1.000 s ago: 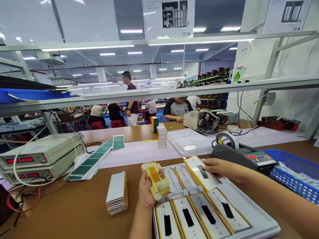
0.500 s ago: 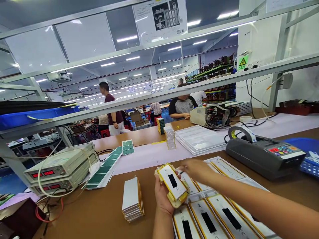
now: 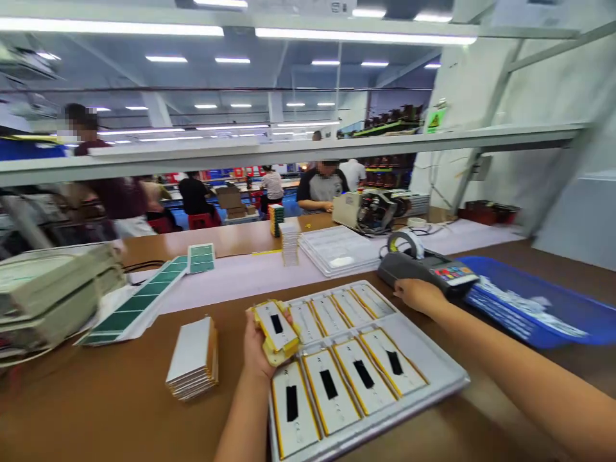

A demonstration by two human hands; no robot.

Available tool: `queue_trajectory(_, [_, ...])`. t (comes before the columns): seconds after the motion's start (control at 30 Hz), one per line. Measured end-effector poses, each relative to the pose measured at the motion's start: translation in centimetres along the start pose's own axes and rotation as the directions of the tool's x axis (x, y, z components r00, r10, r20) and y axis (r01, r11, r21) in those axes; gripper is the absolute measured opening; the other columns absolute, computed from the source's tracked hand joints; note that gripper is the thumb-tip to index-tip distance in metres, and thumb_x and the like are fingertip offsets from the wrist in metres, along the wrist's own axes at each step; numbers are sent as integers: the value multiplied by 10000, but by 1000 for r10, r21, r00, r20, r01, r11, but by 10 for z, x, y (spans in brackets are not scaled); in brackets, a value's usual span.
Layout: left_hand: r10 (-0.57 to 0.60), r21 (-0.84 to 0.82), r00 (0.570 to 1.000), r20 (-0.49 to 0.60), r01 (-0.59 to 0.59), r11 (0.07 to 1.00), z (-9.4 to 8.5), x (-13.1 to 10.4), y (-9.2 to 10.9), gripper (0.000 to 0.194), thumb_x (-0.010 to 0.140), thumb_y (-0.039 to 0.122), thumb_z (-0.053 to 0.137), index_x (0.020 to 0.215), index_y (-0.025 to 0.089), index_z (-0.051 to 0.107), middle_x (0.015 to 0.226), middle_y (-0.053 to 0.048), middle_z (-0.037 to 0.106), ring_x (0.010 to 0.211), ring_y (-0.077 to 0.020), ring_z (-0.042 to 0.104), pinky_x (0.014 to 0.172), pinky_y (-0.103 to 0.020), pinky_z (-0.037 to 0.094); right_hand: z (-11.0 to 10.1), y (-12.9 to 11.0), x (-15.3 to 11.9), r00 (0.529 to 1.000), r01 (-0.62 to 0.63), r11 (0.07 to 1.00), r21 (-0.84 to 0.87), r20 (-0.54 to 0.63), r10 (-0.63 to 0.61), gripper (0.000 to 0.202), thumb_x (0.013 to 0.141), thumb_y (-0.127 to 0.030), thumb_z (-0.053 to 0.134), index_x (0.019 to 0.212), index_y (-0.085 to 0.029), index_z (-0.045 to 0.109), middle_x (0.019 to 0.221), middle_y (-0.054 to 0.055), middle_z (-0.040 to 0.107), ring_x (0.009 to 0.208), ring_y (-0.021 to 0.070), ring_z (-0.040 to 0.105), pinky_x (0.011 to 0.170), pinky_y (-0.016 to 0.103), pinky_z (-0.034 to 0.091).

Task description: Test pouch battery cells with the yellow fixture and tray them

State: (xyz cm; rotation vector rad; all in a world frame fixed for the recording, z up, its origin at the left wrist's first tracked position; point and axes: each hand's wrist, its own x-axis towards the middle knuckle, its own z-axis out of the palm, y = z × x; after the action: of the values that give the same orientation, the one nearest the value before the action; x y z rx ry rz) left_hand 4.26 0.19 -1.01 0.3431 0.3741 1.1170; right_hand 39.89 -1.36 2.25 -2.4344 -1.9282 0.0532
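Note:
My left hand point(image 3: 256, 346) is closed around a yellow block-like holder point(image 3: 285, 353) with a flat white battery cell point(image 3: 267, 316) lying on it. A black strip crosses the cell's face. My right hand point(image 3: 422, 296) reaches to the near left end of the grey tape dispenser point(image 3: 440, 268), its fingertips drawn together there. Whatever they may pinch is too small to make out. Between my arms lies a clear plastic tray point(image 3: 423, 337) with two rows of yellow-edged battery cells point(image 3: 332, 391). The front-row cells carry black strips.
A stack of cells point(image 3: 192, 353) stands left of my left hand. Green sheets point(image 3: 144, 298) and beige instruments point(image 3: 52, 282) are farther left. Empty trays point(image 3: 337, 249) lie behind, and a blue basket point(image 3: 553, 308) sits at the right. A co-worker point(image 3: 321, 187) sits across the bench.
My right hand has gone from beside the held cell to the tape dispenser at the right. My left hand keeps its hold. The camera view has turned and levelled.

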Motion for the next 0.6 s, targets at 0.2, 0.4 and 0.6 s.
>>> queue_trajectory(0.2, [14,94,999,-43,-10,996,-2,15,8,593,693,578,507,1092,141,548,944,-191,643,874,-317,601,750,-510,459,-3,2,20,999,-3,1000,-12,-47,2,232,821,-323,447,887,-190,625,955,81,637,875,210,572,657,256,383])
queue_trajectory(0.4, [4,73,998,-68,1,997,3,11,9,603,688,568,528,1122,151,525,959,-183,639,887,-306,598,786,-520,440,6,-15,23,994,99,994,-36,-52,-101,210,797,-182,452,881,-128,637,966,136,632,915,242,566,732,298,399])
queue_trajectory(0.6, [-27,53,995,-96,33,998,0,11,9,635,673,581,537,1121,131,524,959,-190,632,866,-308,601,793,-523,432,16,-22,39,993,120,993,8,2,-120,203,755,-157,505,893,-89,639,996,165,619,959,253,544,788,318,388])
